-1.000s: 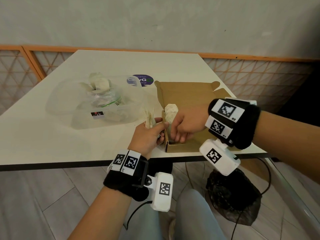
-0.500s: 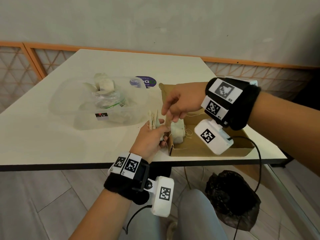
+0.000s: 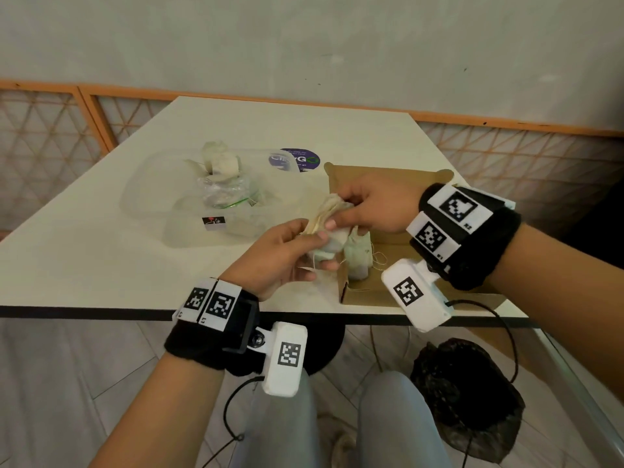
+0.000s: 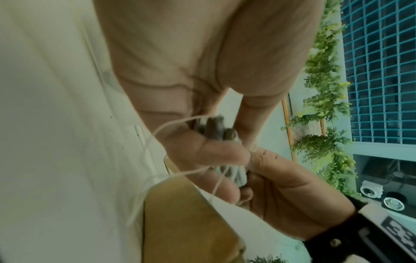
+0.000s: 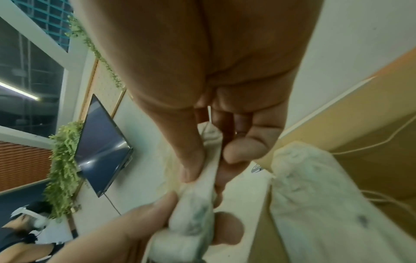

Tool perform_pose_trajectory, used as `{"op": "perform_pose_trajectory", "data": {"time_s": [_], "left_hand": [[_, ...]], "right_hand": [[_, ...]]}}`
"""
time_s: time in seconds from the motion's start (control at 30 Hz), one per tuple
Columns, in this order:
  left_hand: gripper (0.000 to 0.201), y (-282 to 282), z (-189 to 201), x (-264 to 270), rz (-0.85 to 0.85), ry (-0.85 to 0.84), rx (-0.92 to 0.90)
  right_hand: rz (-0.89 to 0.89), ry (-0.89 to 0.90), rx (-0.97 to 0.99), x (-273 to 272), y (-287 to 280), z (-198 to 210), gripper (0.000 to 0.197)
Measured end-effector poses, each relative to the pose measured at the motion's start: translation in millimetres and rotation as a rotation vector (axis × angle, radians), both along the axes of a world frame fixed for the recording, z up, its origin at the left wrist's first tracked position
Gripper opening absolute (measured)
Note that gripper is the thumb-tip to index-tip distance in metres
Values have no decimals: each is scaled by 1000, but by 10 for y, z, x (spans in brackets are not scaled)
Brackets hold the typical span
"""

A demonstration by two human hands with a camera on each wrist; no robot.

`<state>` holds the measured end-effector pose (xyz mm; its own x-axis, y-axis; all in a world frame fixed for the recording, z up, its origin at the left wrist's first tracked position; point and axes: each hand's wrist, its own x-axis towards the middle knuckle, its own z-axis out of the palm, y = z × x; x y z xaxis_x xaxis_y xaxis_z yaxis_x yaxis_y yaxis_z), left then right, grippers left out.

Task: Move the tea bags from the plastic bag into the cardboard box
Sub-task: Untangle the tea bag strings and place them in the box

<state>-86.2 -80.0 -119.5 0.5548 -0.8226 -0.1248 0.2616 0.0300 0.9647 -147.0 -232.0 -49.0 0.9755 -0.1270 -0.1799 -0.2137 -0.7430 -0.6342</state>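
Nearest, at about six o'clock in the head view, the left hand point(image 3: 283, 255) reaches over the table point(image 3: 101, 265) edge with its fingers curled around the lower part of a bundle of tea bags point(image 3: 329, 224). It seems to serve as the holder, keeping the stack steady so the other hand can take from it. In the left wrist view the thumb presses the folded bags against the fingers, and loose strings point(image 4: 171, 124) trail out from the grip.

Coming in from three o'clock, the right hand point(image 3: 374, 206) pinches the upper end of the same bundle between thumb and fingertips, narrow and closed on the paper; the right wrist view shows the thumb point(image 5: 193, 160) flat on a bag's edge. This looks like peeling off a portion to carry across.

Just beyond, at about two o'clock from the hands, the cardboard box point(image 3: 378, 292) lies open with its lid point(image 3: 371, 177) flat behind, so dropping in is easy. A few tea bags in the box point(image 3: 358, 258) stand upright against its near left wall.

Farther out at eleven o'clock, the plastic bag point(image 3: 223, 197) rests crumpled inside a clear tray point(image 3: 152, 197), with more pale bags at its top. A round sticker point(image 3: 299, 158) lies beyond.
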Motion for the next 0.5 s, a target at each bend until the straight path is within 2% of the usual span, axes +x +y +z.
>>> {"op": "perform_pose_trajectory", "data": {"time_s": [0.1,0.2,0.37,0.5], "left_hand": [[14,-31,17,-15,3,-12,7],[13,-108,23,-66,63,63,-48],[8,-201,-8,-127,150,151,-97],[10,-200,-30,-126,248,189,-112]], "right_hand": [[-87,-39,92,-73,-97,-27,19],[-214,-106,229,-134,-156,-89,25],[-342,-216,355,-248,-253,-150,6],[-381,-269,387,-320,-329,-138,8]]}}
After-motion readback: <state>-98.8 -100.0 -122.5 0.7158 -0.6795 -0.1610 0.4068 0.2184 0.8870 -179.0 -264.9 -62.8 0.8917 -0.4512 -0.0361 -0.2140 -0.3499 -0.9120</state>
